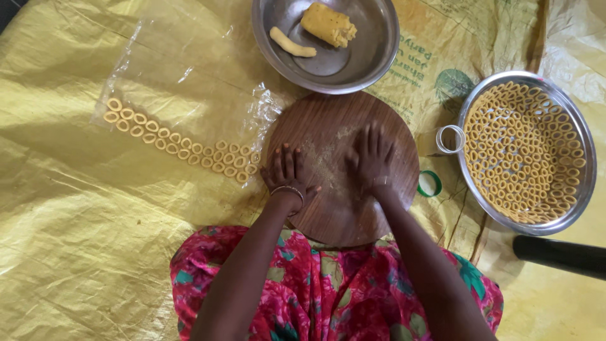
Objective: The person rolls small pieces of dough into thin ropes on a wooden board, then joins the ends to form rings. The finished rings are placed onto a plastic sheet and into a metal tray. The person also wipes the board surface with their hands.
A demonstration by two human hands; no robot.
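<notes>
- Both my hands are palm-down on the round wooden board (341, 167) right in front of my lap — left hand (287, 173) near its left edge, right hand (371, 158) closer to the middle.
- Fingers spread and flat on both, nothing pinched. If there's a strip of dough under my right palm I can't tell; all I can see is a pale floury smear on the wood between the hands.
- The dough itself sits in the steel bowl (372, 60) straight ahead, just past the far edge of the board — a fat yellow dough lump (328, 25) and a thin rolled dough rope (291, 43) beside it.
- The rope lies slantwise, its near end pointing toward the right side of the bowl. It's about between my hands' lines, a bit nearer the left one; the lump lines up more with my right.
- Finished dough rings (183, 142) run in a double row on the clear plastic sheet (189, 76), off the board's left edge — left hand's side.
- The big steel plate (584, 189) packed with rings is well off to the right, with a small ring-shaped cutter (450, 139) at its near-left rim and a green cap (430, 184) by the board.
- Everything rests on a yellow tarp (76, 240) on the floor.
</notes>
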